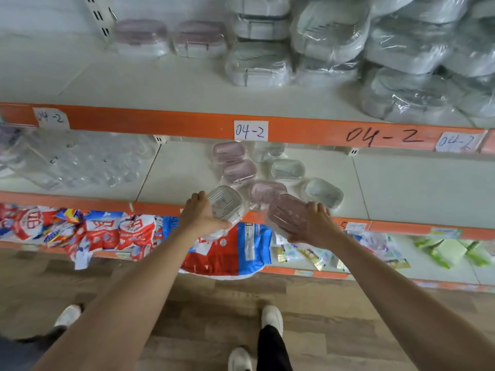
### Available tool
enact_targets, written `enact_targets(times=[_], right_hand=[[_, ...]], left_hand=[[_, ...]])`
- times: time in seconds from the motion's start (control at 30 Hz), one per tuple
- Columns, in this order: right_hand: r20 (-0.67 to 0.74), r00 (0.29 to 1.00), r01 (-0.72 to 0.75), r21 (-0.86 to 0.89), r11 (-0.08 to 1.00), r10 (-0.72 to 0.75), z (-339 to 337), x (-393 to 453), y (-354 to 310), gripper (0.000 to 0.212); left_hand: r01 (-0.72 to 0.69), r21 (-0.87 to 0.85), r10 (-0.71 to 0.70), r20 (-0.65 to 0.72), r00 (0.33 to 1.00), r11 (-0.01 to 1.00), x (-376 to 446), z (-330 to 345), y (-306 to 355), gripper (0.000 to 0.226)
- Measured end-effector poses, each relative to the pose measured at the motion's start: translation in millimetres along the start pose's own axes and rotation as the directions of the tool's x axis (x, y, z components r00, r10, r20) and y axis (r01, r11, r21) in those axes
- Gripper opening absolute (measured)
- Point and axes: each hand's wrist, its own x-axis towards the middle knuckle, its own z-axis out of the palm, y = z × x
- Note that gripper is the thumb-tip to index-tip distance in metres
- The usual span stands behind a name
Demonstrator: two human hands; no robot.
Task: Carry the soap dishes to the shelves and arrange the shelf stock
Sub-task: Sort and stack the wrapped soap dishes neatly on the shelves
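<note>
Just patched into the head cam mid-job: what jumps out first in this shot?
Two bare arms reach to the middle shelf's front edge: the left hand grips a clear soap dish and the right hand holds a pink soap dish. Just behind them a loose cluster of soap dishes lies on the middle shelf. The orange shelf edge above carries handwritten 04-2 labels.

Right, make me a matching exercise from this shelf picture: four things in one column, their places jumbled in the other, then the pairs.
Things:
1. clear soap dish
2. pink soap dish
3. big wrapped bundles
4. red and blue bags

Places:
A. on the top shelf, right side
B. in the right hand
C. on the bottom shelf
D. in the left hand

Pairs: 1-D, 2-B, 3-A, 4-C
</note>
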Motion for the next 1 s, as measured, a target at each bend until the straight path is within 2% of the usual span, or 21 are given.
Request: enact_targets(times=[0.13, 0.23, 0.43, 0.57, 0.67, 0.77, 1.0], right_hand=[[-0.041, 0.998, -0.045, 0.044, 0.998, 0.047, 17.1, 39.9, 16.1, 0.103], [-0.114, 0.993, -0.022, 0.058, 0.998, 0.029, 23.9, 75.1, 22.5, 0.1], [-0.3, 0.953, 0.067, 0.052, 0.996, -0.048, 24.2, 151.4, 32.3, 0.092], [-0.369, 0.929, 0.057, 0.074, 0.996, -0.026, 22.8, 193.2, 38.4, 0.094], [-0.398, 0.917, 0.052, 0.062, 0.997, -0.023, 20.6, 214.6, 38.9, 0.094], [-0.418, 0.908, 0.064, 0.066, 0.996, -0.031, 17.6, 229.6, 38.0, 0.094], [-0.307, 0.952, -0.016, -0.023, 1.0, 0.008, 20.0, 240.7, 39.1, 0.114]], left_hand=[[-0.006, 0.014, 0.007, -0.013, 1.0, 1.0, 37.5, 27.6, 6.2, 0.092], [-0.03, 0.017, 0.031, -0.053, 0.998, 0.999, 73.1, 39.2, 15.0, 0.098], [-0.085, 0.024, 0.088, -0.18, 0.98, 0.996, 148.2, 58.2, 30.0, 0.106], [-0.073, 0.011, 0.073, -0.279, 0.958, 0.997, 180.5, 67.6, 39.1, 0.104], [-0.055, 0.021, 0.059, -0.324, 0.944, 0.998, 195.2, 70.8, 43.8, 0.101], [-0.05, 0.008, 0.05, -0.314, 0.948, 0.999, 207.8, 72.5, 44.2, 0.105], [-0.04, -0.002, 0.039, -0.227, 0.973, 0.999, 216.0, 80.1, 41.8, 0.108]])
